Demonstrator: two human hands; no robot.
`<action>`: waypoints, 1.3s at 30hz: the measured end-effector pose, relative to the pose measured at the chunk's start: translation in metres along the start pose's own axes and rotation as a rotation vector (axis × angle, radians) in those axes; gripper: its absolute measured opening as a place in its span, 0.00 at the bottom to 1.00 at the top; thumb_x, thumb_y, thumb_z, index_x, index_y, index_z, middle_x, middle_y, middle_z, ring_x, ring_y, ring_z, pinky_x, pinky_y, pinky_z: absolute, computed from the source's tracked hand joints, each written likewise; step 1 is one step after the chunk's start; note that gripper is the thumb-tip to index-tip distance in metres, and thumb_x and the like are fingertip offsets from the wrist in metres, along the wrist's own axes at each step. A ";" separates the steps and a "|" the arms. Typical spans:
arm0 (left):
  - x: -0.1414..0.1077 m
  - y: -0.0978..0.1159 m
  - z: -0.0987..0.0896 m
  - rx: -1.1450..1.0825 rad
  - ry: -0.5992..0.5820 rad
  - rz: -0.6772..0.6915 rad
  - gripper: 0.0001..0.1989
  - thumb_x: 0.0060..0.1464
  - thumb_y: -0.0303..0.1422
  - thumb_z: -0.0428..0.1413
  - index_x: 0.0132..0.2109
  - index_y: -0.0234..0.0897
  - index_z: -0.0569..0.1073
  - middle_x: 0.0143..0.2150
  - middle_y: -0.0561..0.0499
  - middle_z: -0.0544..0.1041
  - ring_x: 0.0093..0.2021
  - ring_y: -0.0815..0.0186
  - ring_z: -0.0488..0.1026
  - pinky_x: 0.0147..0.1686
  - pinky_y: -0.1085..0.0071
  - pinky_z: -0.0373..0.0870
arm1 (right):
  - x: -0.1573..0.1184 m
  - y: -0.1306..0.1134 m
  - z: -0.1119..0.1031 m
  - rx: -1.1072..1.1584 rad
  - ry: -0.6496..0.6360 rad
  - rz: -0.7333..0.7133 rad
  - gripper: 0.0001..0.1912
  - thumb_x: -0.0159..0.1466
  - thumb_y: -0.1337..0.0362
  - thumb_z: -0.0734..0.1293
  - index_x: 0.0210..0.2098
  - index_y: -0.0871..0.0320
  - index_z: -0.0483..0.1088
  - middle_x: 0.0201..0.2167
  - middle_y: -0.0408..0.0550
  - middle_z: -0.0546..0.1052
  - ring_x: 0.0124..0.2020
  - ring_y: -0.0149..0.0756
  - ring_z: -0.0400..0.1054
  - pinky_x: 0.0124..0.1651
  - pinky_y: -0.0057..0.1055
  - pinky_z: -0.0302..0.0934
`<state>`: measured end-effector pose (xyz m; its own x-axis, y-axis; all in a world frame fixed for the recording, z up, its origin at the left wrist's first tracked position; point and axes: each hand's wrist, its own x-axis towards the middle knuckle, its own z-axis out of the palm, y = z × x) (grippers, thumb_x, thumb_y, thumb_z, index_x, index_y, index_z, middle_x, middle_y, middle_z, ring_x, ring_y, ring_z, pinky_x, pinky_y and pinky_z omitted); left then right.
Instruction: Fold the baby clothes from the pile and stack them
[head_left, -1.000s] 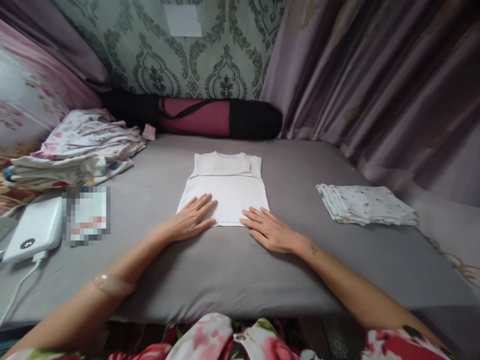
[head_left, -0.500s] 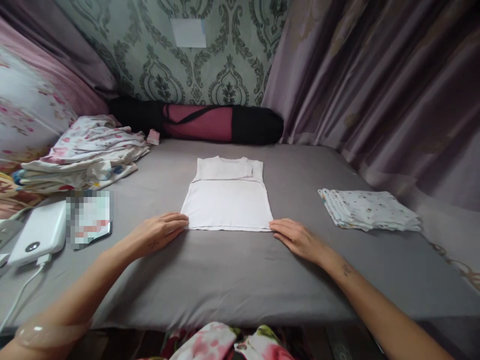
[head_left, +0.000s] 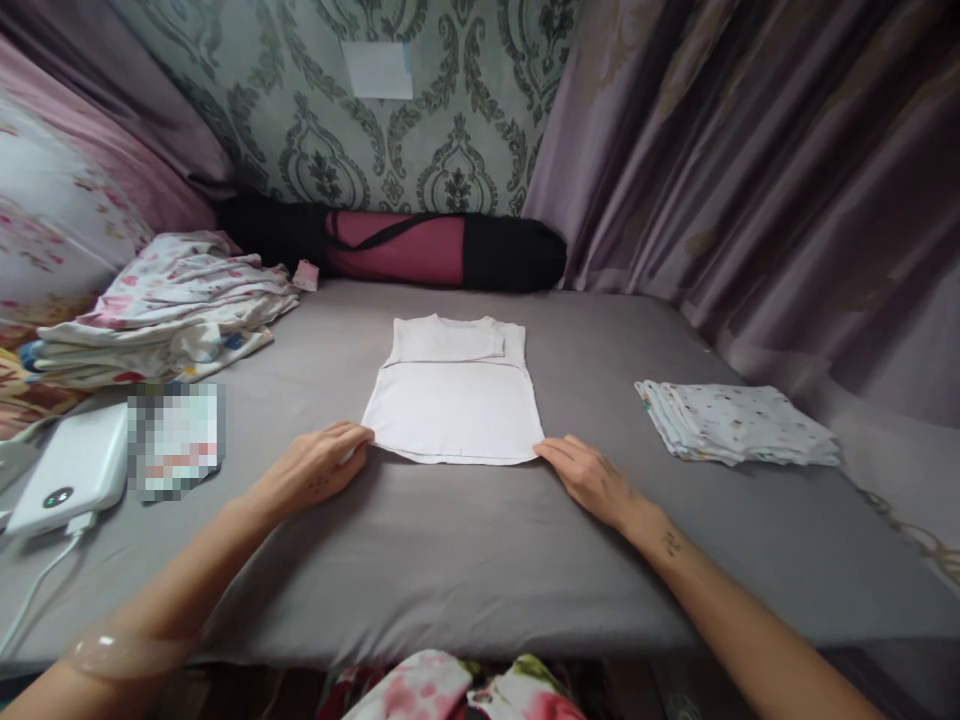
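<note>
A small white shirt (head_left: 454, 408) lies flat in front of me, its neck end away from me and its sleeve folded across the upper part. My left hand (head_left: 330, 460) pinches the near left corner of the hem. At the near right corner, my right hand (head_left: 589, 475) pinches the hem between thumb and fingers. Both corners are raised slightly, and the hem between them sags in a shallow curve onto the grey sheet (head_left: 465, 540).
Folded printed cloths (head_left: 739, 422) lie to the right. On the left are a heap of patterned clothes (head_left: 172, 290), a white power bank (head_left: 71, 470) with a cable, and a blurred flat item (head_left: 180, 440). A black and maroon long bag (head_left: 405, 245) lies along the wall.
Both hands have gone from lying with fingers on the hem corners to pinching them. The corners have lifted a little, and the hem now bows between them.
</note>
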<state>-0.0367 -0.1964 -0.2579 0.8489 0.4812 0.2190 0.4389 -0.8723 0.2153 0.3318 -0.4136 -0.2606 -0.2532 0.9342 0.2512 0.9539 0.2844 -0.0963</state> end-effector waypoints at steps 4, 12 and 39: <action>0.001 -0.003 0.000 0.002 -0.053 -0.042 0.16 0.66 0.37 0.42 0.49 0.39 0.71 0.45 0.45 0.78 0.41 0.61 0.77 0.41 0.67 0.73 | 0.005 -0.003 -0.003 0.051 0.007 0.026 0.22 0.66 0.78 0.54 0.55 0.59 0.67 0.48 0.54 0.76 0.47 0.43 0.70 0.50 0.41 0.70; -0.004 -0.019 0.003 -0.265 -0.046 0.006 0.15 0.66 0.37 0.44 0.49 0.41 0.74 0.52 0.46 0.76 0.52 0.62 0.73 0.53 0.67 0.68 | 0.010 0.001 -0.009 0.351 0.029 0.144 0.13 0.69 0.71 0.57 0.46 0.55 0.69 0.44 0.51 0.73 0.44 0.37 0.71 0.48 0.34 0.67; 0.184 -0.039 0.020 -0.357 0.421 -0.779 0.11 0.56 0.28 0.46 0.42 0.38 0.71 0.35 0.48 0.74 0.39 0.61 0.72 0.40 0.69 0.66 | 0.184 0.096 0.046 0.296 0.432 0.879 0.17 0.65 0.69 0.54 0.51 0.63 0.65 0.48 0.62 0.74 0.50 0.46 0.69 0.53 0.39 0.61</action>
<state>0.1080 -0.0752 -0.2449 0.1496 0.9681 0.2011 0.6613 -0.2492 0.7076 0.3693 -0.2042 -0.2684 0.6523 0.6975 0.2968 0.6811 -0.3674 -0.6334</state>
